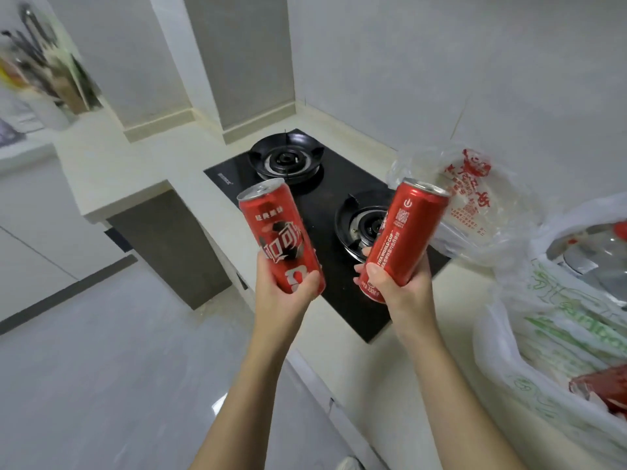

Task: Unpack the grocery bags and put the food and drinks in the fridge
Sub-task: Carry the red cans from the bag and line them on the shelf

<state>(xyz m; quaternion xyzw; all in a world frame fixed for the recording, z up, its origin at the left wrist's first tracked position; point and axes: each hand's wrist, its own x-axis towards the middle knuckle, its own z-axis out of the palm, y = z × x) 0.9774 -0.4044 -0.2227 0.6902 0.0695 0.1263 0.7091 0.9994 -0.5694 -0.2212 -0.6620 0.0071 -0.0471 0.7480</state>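
Cans are gripped low: left can [276, 228], Chinese lettering, by left hand [283, 296]; right can [403, 235], "FIFA WORLD CUP", by right hand [400, 293]. Bag [529, 351] is cropped at counter's [458, 293] right edge.

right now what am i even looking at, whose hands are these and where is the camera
No machine here: these are a person's two bare hands. The single picture comes from a wide-angle camera worn on their head, looking forward and down. The left hand grips the left red can, and the right hand grips the right red can. Both are held up above a black gas hob set in a pale kitchen counter. On the right sit a clear bag with red print and a white bag with green print.
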